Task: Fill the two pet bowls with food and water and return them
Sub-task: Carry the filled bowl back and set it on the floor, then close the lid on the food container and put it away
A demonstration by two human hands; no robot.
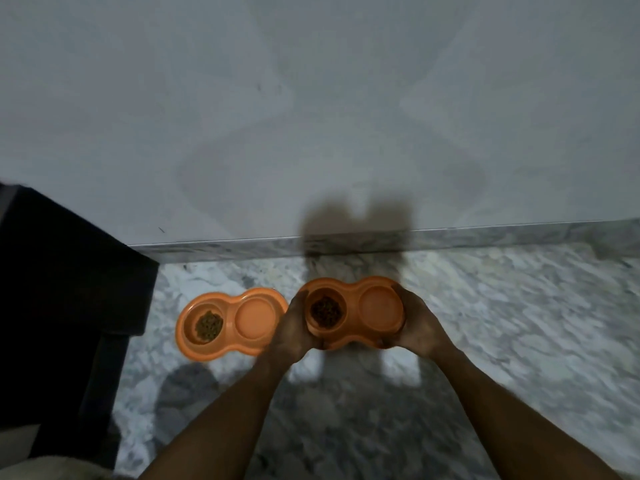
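An orange double pet bowl [353,289] is held level in front of the person, over the marble floor [502,323] and close to the wall. Its left well holds a dark heap of kibble [325,310]. Its right well [379,306] looks smooth and orange, and the blur makes it impossible to tell whether there is water in it.

The left hand [294,327] grips the bowl's left end, fingers curled around the rim and under the base. The right hand [417,327] grips the right end in the same way, thumb over the edge. Both forearms reach in from the bottom of the view.

Just to the left, a second double bowl [228,344] of the same orange sits flat on the floor. A mound of dry food [209,326] lies in its left well, and what its right-hand well [255,317] holds cannot be made out. Its right end lies close to the left hand.

Beyond both bowls a marble skirting [485,233] runs along the foot of a plain grey wall [311,98]. A dark shadow [356,226] falls across the skirting and the lower wall behind the held bowl. A dark piece of furniture [59,289] fills the left edge, beside the bowl on the floor.
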